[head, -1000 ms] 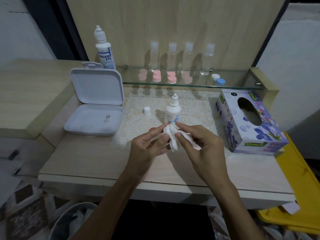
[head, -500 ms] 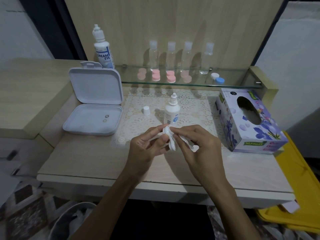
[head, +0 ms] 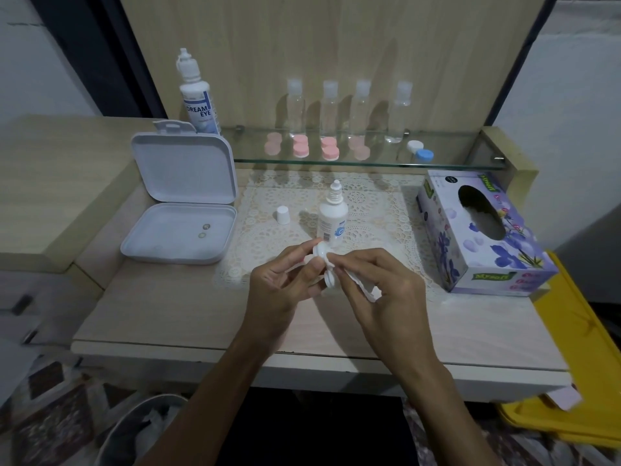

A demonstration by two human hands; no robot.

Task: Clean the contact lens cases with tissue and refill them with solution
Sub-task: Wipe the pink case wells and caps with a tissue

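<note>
My left hand holds a white contact lens case upright above the lace mat. A crumpled white tissue is pinched in my right hand, whose fingertips press it against the case. Just behind the hands an uncapped small solution bottle stands on the mat, with its white cap to its left. Pink lens cases and a white-and-blue case lie on the glass shelf.
An open white box with two lenses lies at the left. A large solution bottle stands behind it. A tissue box sits at the right. Clear bottles line the shelf. A bin stands below the table edge.
My right fingers have shifted along the case with the tissue, and the case's upper cup now shows more plainly. Both hands stay in about the same place.
</note>
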